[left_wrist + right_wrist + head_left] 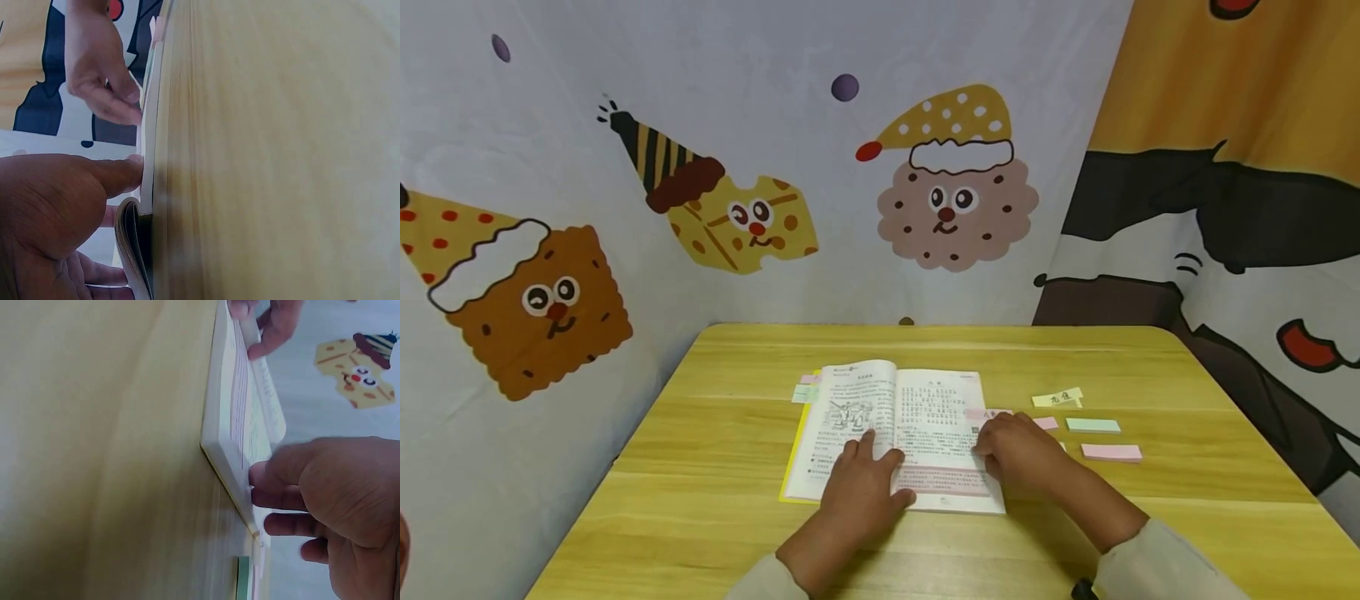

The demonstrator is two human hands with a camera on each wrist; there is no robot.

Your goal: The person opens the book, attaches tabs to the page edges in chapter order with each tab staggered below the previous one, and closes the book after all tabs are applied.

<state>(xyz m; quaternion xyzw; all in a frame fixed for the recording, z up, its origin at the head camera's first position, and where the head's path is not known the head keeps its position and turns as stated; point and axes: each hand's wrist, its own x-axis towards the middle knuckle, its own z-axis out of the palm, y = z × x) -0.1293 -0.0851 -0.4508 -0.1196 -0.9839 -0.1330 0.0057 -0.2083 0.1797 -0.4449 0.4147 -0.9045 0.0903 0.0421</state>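
A book lies spread on the table, with printed text on both pages and a drawing on the left page. My left hand rests on it with fingers apart, the thumb on the lower right page near the fold; its thumb shows on the page in the left wrist view. My right hand touches the right page near its outer edge, thumb and forefinger close together on the paper. Just above that hand, a pink sticky tab with handwriting juts past the page edge.
Right of the book lie a yellow handwritten slip, a green sticky pad and a pink sticky pad. Green and pink tabs stick out at the book's left edge. A cartoon-printed cloth hangs behind the wooden table.
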